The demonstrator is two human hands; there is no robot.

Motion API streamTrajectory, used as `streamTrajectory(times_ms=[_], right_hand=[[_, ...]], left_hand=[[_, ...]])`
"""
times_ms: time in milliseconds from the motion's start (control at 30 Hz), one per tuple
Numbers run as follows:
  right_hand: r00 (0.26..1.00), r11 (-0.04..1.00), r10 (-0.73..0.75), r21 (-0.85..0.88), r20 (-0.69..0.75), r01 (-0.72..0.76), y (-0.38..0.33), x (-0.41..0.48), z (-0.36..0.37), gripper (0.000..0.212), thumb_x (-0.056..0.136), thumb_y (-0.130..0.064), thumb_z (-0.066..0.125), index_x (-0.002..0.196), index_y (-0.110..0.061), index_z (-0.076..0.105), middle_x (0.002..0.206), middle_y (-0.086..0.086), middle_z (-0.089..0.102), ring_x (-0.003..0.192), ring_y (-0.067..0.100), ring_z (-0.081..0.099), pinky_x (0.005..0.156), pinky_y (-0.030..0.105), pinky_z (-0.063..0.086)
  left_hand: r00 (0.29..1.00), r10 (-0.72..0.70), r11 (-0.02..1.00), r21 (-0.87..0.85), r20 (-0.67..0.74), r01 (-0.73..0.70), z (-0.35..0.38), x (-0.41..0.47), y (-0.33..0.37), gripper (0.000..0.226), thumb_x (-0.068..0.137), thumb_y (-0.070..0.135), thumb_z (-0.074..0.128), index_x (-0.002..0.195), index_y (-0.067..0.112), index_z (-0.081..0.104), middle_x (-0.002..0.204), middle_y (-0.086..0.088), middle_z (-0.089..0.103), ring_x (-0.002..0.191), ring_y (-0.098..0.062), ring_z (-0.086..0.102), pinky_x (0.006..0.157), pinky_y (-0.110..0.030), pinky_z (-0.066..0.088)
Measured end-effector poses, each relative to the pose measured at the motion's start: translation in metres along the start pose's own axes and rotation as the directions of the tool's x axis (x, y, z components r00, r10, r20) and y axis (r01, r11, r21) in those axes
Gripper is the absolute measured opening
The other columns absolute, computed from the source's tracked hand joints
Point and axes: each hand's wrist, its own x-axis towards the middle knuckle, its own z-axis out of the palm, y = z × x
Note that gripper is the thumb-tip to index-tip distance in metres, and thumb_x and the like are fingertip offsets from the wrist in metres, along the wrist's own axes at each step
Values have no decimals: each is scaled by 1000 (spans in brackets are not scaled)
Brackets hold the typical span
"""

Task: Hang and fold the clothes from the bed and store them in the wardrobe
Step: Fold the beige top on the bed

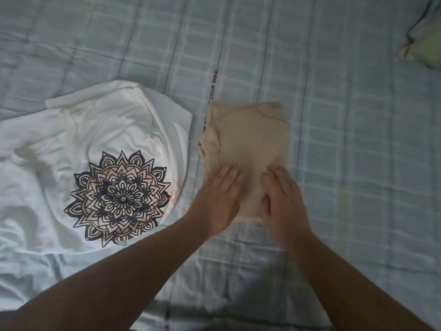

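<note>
A beige garment (245, 139) lies folded into a narrow rectangle in the middle of the bed. My left hand (219, 197) presses flat on its near left part, fingers straight. Beside it, my right hand (284, 199) lies flat on the near right part and covers the near edge. A strip with dark lettering (211, 89) shows from under the garment's far left corner. To the left lies a crumpled white T-shirt (95, 144) with a dark mandala print (119, 199), spread loosely on the bed.
The bed is covered with a pale blue checked bedspread (358, 139). A light green pillow (422, 46) sits at the far right corner. The wardrobe is out of view.
</note>
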Motion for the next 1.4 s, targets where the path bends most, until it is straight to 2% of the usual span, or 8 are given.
streamTrajectory(times_ms=[133, 500, 867, 1000, 1133, 1233, 1300, 1400], right_hand=[[960, 961, -251, -91, 127, 263, 34, -11, 26, 56, 101, -27, 40, 150, -1, 34, 159, 18, 28, 150, 32, 19, 120, 50, 20], [860, 898, -284, -196, 423, 393, 58, -12, 26, 110, 82, -71, 46, 156, 0, 7, 164, 19, 1, 152, 33, -1, 121, 53, 13], [841, 861, -244, -290, 483, 417, 39, -17, 4, 75, 85, -14, 38, 152, 8, 15, 158, 32, 16, 148, 45, 12, 120, 55, 15], [813, 886, -243, -220, 529, 408, 37, -47, -2, 76, 81, -11, 39, 151, 10, 18, 158, 32, 16, 149, 45, 11, 119, 54, 18], [727, 915, -214, -128, 652, 384, 32, -61, -16, 83, 82, -11, 46, 155, 2, 9, 162, 24, 6, 151, 36, 4, 123, 45, 4], [680, 988, -145, 72, 718, 134, 27, -48, -39, 79, 82, -14, 52, 156, -14, 23, 158, 14, 30, 144, 29, 33, 121, 30, 16], [619, 988, -61, 137, 783, -76, 30, -25, -58, 60, 79, -20, 54, 139, -27, 49, 129, 5, 61, 117, 24, 59, 99, 32, 46], [569, 939, 25, 176, 822, -296, 46, 20, -79, 22, 75, -25, 63, 96, -21, 65, 86, -5, 65, 87, 18, 66, 69, 26, 47]], left_hand=[[999, 31, 997, 64, 34, -34, 30, -19, -6, 62, 104, 39, 38, 154, 3, 28, 161, -16, 24, 152, -30, 16, 120, -51, 21], [976, 51, 978, 185, 214, -91, 31, -22, -27, 95, 91, 68, 43, 157, 6, 14, 165, -16, 8, 153, -30, 3, 123, -51, 13], [926, -29, 958, 275, 377, -82, 6, -25, -6, 98, 92, 32, 56, 154, 2, -13, 159, -32, -17, 147, -45, -19, 122, -54, 1], [883, -17, 970, 221, 468, -98, -3, -48, 14, 90, 96, 41, 48, 155, -2, -6, 158, -36, -10, 146, -50, -16, 122, -55, 0], [906, 77, 982, 127, 416, -142, -23, -53, 24, 69, 90, 40, 57, 148, 6, 43, 153, -27, 35, 146, -40, 26, 121, -32, 5], [718, -56, 895, -284, 694, 344, -45, -36, 8, 58, 99, 26, 44, 155, 28, 29, 160, -9, 30, 148, -19, 24, 117, -18, 5], [596, -110, 678, -378, 796, 630, -56, -17, 2, 43, 95, 23, 43, 131, 42, 54, 103, 0, 63, 97, -20, 60, 90, -27, 45], [477, -204, 379, -380, 855, 844, -64, 18, -16, 21, 96, 0, 42, 95, 12, 59, 74, -11, 55, 64, -24, 54, 60, -36, 50]])
